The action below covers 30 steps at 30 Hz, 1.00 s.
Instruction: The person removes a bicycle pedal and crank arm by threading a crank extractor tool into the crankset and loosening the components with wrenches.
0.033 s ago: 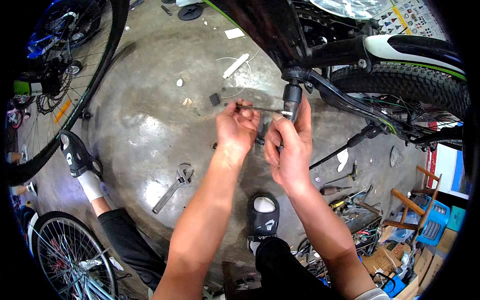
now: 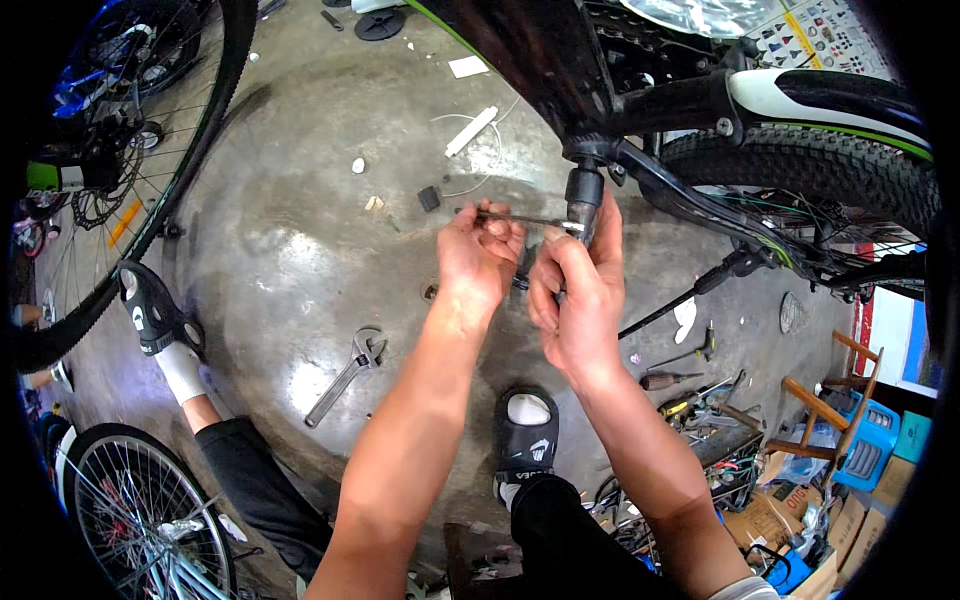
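My left hand (image 2: 474, 262) has its fingers curled round a thin dark metal rod (image 2: 535, 219). The rod runs rightward to the silver lower end of a black cylindrical tool (image 2: 584, 188). That tool stands against the bottom bracket area of a black bicycle frame (image 2: 535, 70). Just below, my right hand (image 2: 583, 300) is closed round the tool's lower end, thumb near where rod and tool meet. Its palm hides what else it grips. On the floor left of my forearms lies an adjustable wrench (image 2: 345, 378).
The bicycle's knobby rear tyre (image 2: 800, 160) and kickstand (image 2: 690, 290) are on the right. Scattered hand tools (image 2: 700, 400), a wooden stool (image 2: 815, 410) and cardboard boxes (image 2: 770, 515) lie lower right. Other bicycle wheels (image 2: 150, 500) stand at left. A white stick-like piece (image 2: 470, 132) lies on the floor.
My left hand has shifted slightly to the right along with its end of the rod. My right hand and the tool hold their place.
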Each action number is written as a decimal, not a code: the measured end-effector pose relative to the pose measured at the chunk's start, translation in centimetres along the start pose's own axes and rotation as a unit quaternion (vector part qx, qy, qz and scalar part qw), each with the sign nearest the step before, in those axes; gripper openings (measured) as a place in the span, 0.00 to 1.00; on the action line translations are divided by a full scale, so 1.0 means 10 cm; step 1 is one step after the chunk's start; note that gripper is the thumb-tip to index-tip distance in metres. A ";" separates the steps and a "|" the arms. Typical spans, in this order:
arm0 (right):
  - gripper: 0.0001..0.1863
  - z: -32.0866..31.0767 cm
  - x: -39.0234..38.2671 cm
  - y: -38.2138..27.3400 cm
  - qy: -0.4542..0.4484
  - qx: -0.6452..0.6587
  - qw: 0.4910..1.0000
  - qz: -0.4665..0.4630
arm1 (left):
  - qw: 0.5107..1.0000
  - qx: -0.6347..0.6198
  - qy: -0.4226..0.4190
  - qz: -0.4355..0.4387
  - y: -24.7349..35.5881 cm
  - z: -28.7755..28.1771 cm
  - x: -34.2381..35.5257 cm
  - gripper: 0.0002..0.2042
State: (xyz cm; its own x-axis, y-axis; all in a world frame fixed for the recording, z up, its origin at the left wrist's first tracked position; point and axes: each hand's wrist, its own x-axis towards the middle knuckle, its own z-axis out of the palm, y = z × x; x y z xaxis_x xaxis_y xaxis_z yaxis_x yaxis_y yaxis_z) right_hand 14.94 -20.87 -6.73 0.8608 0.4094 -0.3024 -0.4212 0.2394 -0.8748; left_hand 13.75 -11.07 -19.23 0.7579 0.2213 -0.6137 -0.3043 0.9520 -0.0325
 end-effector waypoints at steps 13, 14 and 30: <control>0.32 0.03 0.00 -0.04 0.026 -0.040 0.999 0.013 | 0.916 0.225 -0.092 0.318 0.37 0.66 -0.85 0.11; 0.29 0.05 0.00 -0.05 0.029 -0.041 0.998 0.028 | 0.915 0.228 -0.091 0.319 0.36 0.72 -0.91 0.11; 0.25 -0.12 0.00 -0.12 -0.052 0.047 0.992 0.102 | 0.644 0.527 -0.182 0.524 0.02 1.15 -1.32 0.11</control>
State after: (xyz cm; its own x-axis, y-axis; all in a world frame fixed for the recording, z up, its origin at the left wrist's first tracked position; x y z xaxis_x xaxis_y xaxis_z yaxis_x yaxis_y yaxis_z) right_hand 15.76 -22.23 -6.07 0.7231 0.5446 -0.4249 -0.6126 0.2214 -0.7588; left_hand 10.33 -11.39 -2.06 0.5980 0.7116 0.3687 -0.3433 -0.1883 0.9201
